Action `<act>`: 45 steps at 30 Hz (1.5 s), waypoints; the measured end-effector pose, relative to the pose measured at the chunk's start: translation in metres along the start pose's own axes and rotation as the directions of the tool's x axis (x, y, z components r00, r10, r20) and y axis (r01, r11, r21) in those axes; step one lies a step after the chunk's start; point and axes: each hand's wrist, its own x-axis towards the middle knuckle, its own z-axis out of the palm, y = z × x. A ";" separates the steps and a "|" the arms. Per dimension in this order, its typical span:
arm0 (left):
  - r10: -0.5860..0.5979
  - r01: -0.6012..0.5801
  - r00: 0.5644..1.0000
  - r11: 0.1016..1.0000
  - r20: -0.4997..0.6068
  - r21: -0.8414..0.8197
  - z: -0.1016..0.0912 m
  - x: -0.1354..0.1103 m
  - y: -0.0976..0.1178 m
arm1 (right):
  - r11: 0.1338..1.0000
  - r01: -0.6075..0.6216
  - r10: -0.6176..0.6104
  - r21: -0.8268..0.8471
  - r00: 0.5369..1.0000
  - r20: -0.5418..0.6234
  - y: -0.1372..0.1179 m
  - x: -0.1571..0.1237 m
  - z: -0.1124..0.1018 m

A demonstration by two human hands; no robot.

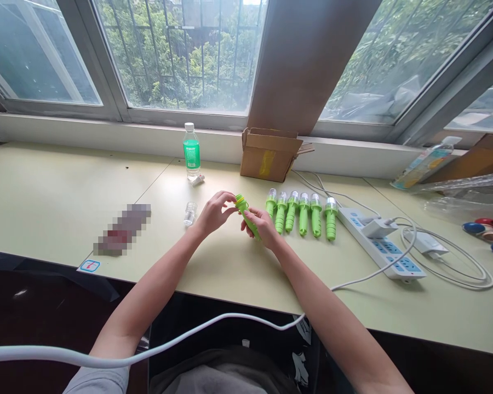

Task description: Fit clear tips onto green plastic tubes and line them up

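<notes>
Tilted in front of me is a green flashlight-like handle point(253, 225) with a yellow ring at its uncapped top. My right hand point(263, 224) is wrapped round its grip. The thumb and fingers of my left hand point(217, 212) are pinched at its upper end, by the yellow ring; the exact contact is partly hidden. A clear ribbed cap point(190, 213) lies on the table just left of my left hand. To the right of my right hand, several similar green lights point(303, 214) with clear caps lie in a row.
A bottle with a green label point(191, 153) stands at the back, a small white piece point(198, 180) before it. An open cardboard box point(269, 156) is by the window. A power strip point(380, 246) with cables lies right. One white cable point(213, 323) crosses before my arms.
</notes>
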 end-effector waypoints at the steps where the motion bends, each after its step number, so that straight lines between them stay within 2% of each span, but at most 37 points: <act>1: -0.004 0.004 1.000 1.000 0.006 -0.017 0.000 0.000 0.000 | 1.000 0.000 0.000 -0.003 1.000 -0.006 0.001 0.000 0.001; 6: -0.017 0.021 0.997 0.999 0.073 -0.051 -0.002 0.001 -0.004 | 1.000 0.000 0.000 -0.017 1.000 -0.006 0.003 0.001 0.002; 15: 0.056 -0.056 0.998 0.995 -0.009 0.085 0.000 -0.002 -0.005 | 0.997 0.035 -0.036 -0.062 0.999 -0.023 0.000 0.001 -0.001; 24: 0.015 -0.014 1.000 0.998 -0.014 0.061 0.002 -0.002 -0.006 | 0.998 0.019 -0.021 -0.055 0.999 -0.033 0.002 0.001 0.002; 28: 0.045 -0.044 0.999 0.995 -0.016 0.084 0.001 -0.002 -0.005 | 0.998 0.025 -0.029 -0.063 0.998 -0.054 0.004 0.002 0.002; 35: 0.045 -0.042 0.998 0.996 -0.035 0.074 -0.001 -0.001 -0.002 | 0.995 0.072 -0.073 -0.062 0.997 -0.007 -0.001 -0.001 0.003; 39: 0.052 -0.050 0.998 0.996 -0.019 0.077 -0.001 -0.002 -0.003 | 0.999 0.041 -0.041 -0.014 0.999 0.001 -0.001 0.000 0.002; 45: 0.059 -0.058 0.998 0.995 -0.011 0.079 0.001 -0.002 -0.003 | 0.999 0.014 -0.015 -0.041 0.999 -0.046 0.004 0.002 0.001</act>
